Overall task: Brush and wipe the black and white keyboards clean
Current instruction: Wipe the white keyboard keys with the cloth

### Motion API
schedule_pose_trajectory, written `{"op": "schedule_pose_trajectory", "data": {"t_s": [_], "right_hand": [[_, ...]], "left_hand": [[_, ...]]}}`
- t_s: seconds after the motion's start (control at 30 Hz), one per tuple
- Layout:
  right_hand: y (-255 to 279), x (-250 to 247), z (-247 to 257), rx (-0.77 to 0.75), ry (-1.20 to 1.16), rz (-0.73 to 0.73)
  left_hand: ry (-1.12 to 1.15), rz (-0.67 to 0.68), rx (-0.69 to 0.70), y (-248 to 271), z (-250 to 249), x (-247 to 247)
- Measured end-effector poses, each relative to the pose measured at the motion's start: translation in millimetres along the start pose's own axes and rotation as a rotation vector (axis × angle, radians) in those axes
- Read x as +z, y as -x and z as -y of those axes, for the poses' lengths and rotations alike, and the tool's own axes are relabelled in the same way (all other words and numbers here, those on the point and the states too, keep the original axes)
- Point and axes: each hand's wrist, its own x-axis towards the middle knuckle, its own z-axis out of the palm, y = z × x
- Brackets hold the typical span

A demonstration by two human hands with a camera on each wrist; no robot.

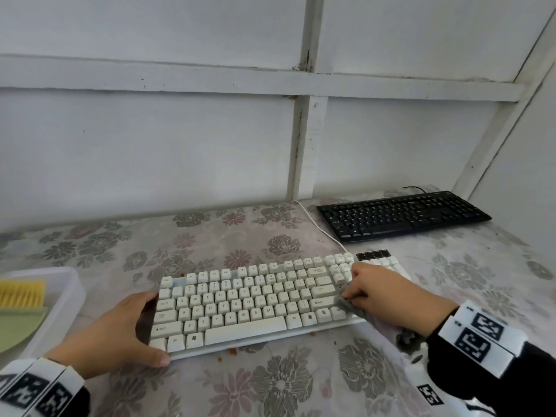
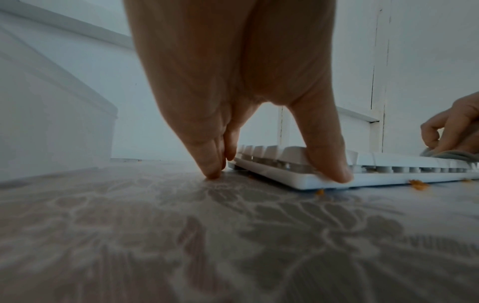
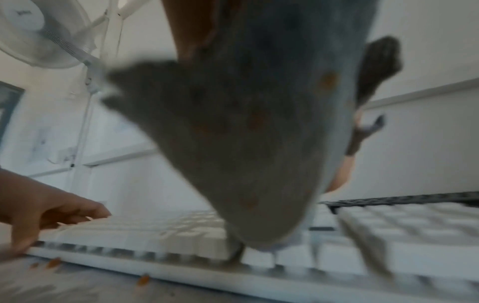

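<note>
The white keyboard point(image 1: 240, 302) lies in the middle of the floral table. My left hand point(image 1: 120, 332) holds its left end, with the thumb point(image 2: 329, 160) on the front corner and the fingertips point(image 2: 212, 170) on the table beside the edge. My right hand point(image 1: 388, 293) grips a grey cloth point(image 1: 346, 303) and presses it on the keys at the right of the main block. The cloth point(image 3: 246, 143) fills the blurred right wrist view and carries orange specks. The black keyboard point(image 1: 403, 215) lies untouched at the back right.
A clear tray point(image 1: 72, 284) at the left edge holds a yellow brush point(image 1: 21, 293) and a green dustpan point(image 1: 18, 323). Orange crumbs point(image 1: 233, 351) lie along the white keyboard's front edge. Its white cable point(image 1: 319, 227) runs back to the wall.
</note>
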Motion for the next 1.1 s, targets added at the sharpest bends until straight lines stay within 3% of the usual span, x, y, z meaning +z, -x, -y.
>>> {"op": "schedule_pose_trajectory", "data": {"t_s": [0.1, 0.23, 0.43, 0.8, 0.9, 1.1], "right_hand": [[3.7, -9.4, -7.8, 0.009, 0.003, -0.001], [-6.5, -18.2, 18.2, -0.045, -0.097, -0.074], [-21.0, -0.7, 54.2, -0.206, -0.061, 0.031], [3.7, -25.8, -15.3, 0.045, 0.063, 0.034], [5.1, -27.0, -12.6, 0.013, -0.021, -0.029], [-0.7, 0.7, -10.9, -0.010, 0.000, -0.001]], "left_hand": [[-0.012, -0.007, -0.023, -3.2, 9.4, -0.1], [-0.031, 0.003, -0.031, -7.1, 17.6, -0.2], [-0.023, -0.006, -0.021, -8.4, 18.0, -0.3], [0.008, -0.016, -0.035, -5.4, 12.8, -0.5], [0.002, -0.008, -0.027, -5.9, 14.1, -0.3], [0.072, -0.009, 0.003, -1.7, 2.1, 1.3]]}}
